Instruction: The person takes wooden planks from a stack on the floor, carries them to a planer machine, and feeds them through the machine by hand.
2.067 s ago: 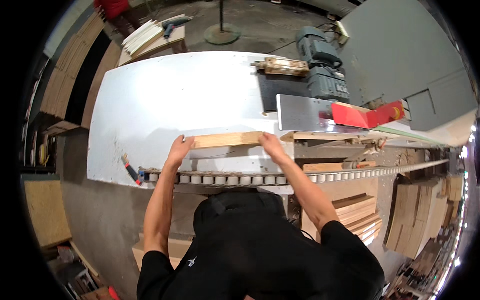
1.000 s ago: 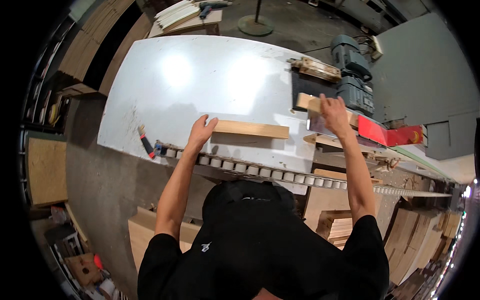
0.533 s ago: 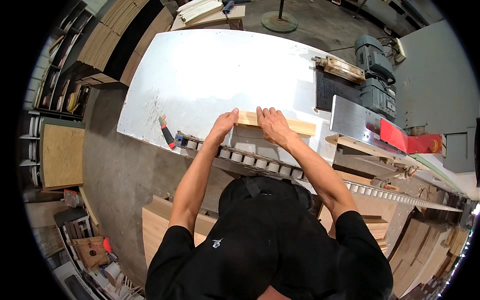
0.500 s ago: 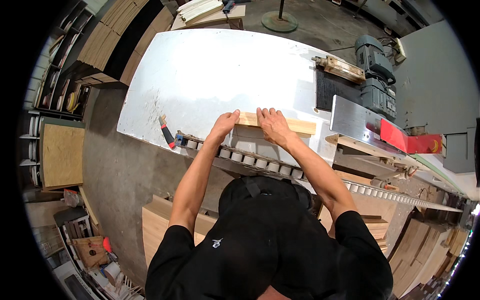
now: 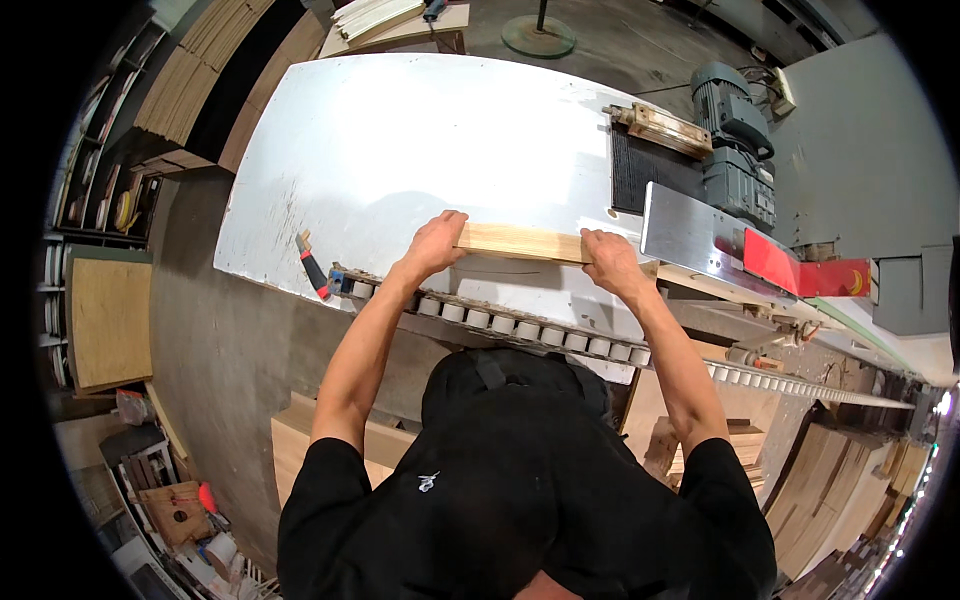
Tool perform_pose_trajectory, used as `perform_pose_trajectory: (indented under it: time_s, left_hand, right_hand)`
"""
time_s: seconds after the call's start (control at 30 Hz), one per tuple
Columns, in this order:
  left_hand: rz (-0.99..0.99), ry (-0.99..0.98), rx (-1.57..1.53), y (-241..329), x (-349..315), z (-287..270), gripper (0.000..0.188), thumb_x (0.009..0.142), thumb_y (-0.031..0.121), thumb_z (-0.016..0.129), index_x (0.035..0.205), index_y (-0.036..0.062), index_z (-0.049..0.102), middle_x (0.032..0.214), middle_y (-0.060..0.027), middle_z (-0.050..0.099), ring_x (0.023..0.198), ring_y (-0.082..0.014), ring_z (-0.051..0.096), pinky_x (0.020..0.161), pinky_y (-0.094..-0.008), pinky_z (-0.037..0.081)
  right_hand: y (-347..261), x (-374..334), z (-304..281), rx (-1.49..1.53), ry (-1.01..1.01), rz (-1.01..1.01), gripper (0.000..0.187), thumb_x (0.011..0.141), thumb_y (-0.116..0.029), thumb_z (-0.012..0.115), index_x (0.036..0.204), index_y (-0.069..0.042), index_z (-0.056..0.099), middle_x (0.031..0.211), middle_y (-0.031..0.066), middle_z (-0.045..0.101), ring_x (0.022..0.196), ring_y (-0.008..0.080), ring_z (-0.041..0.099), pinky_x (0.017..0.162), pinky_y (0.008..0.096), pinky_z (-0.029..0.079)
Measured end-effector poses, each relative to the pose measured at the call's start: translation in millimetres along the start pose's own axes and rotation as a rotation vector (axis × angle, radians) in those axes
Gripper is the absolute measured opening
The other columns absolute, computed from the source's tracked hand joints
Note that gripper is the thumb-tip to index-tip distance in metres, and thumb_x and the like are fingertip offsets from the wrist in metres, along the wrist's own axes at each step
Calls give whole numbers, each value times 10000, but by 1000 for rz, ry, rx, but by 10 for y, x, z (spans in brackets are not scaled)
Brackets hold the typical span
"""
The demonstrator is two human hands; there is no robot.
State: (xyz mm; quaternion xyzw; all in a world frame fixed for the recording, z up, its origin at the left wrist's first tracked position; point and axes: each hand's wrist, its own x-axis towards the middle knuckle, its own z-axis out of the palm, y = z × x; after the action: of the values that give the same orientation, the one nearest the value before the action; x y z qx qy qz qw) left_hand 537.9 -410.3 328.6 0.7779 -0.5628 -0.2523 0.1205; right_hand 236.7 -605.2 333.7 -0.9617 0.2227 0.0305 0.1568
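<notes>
A short pale wooden board [image 5: 522,241] lies crosswise above the white table [image 5: 400,130], near its front edge. My left hand [image 5: 438,243] is closed round the board's left end. Round the right end my right hand [image 5: 612,261] is closed, thumb and fingers on the wood. A row of white rollers [image 5: 500,325] runs along the table edge between the board and my body. Whether the board rests flat on the table I cannot tell.
A red-and-black handled scraper or brush [image 5: 315,270] lies at the table's left corner. To the right stand a metal fence plate [image 5: 683,228], a red guard [image 5: 800,270] and a grey motor [image 5: 735,130]. Stacked wooden boards [image 5: 830,495] are at the lower right.
My right hand has slid from the board's middle to its right end. My left hand stays on the left end. The whole view has shifted slightly.
</notes>
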Motion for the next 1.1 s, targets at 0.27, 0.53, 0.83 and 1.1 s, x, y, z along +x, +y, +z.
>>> perform_pose_trajectory:
  time_s: [0.27,0.53,0.83,1.1]
  left_hand:
    - [-175,80,-271,-116,-26,114,816,804,284,746,1428,-89,376,1397,-359,436,1314,-439,459,1060,-436,430]
    - [-541,-17,-926,-154,37,211,741,897,334,647,1367,-176,389,1337,-309,512,1233,-354,517,1011,-427,422]
    - [-411,21,-917,-11,44,196,560,893,315,654,1203,-140,548,1082,-163,637,974,-218,560,858,-402,462]
    - [-326,202,-690,-397,-200,261,752,921,384,634,1423,-120,390,1430,-333,451,1268,-372,538,1047,-407,418]
  right_hand:
    - [-57,-96,209,16,353,90,781,753,-212,789,1348,132,420,1309,332,520,1258,423,501,1097,437,390]
    - [-74,-69,533,1303,195,762,431,1048,-324,455,1233,46,578,1160,100,615,1065,175,506,967,350,398]
    - [66,-124,696,1197,248,833,522,1001,-285,476,1347,105,475,1271,247,584,1162,305,545,1033,371,407]
    - [-15,-646,-217,708,504,420,410,878,-180,683,1252,-24,619,1193,191,662,1087,322,650,929,384,515]
